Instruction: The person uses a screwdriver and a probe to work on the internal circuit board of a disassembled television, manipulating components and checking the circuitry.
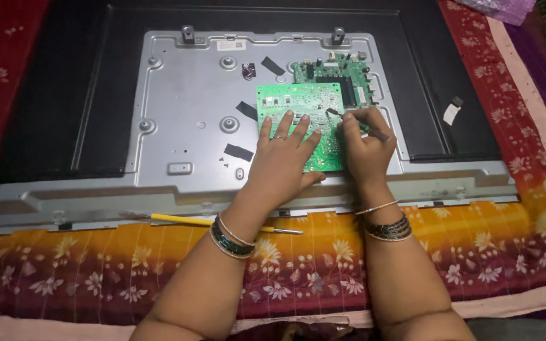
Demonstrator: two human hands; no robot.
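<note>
At frame centre, our left hand (pixel 284 150) lies flat, fingers spread, pinning the green board (pixel 301 120) to the grey metal panel (pixel 184 101) so it cannot slide. Our right hand (pixel 366 146) pinches a thin dark tool (pixel 355 122), its tip on the board's matte, solder-dotted face. A yellow screwdriver (pixel 216 222) rests on the floral cloth (pixel 96 265), lower left.

Bright green board (pixel 298 120) under my left hand (pixel 284 155), darker green board (pixel 339 79) behind it, silver-grey metal plate (pixel 184 113) with black tape strips (pixel 238 152), black frame (pixel 45 101), yellow-handled screwdriver (pixel 222 223), red and orange flowered cloth (pixel 507 240), my green and gold bangles (pixel 230 240)
</note>
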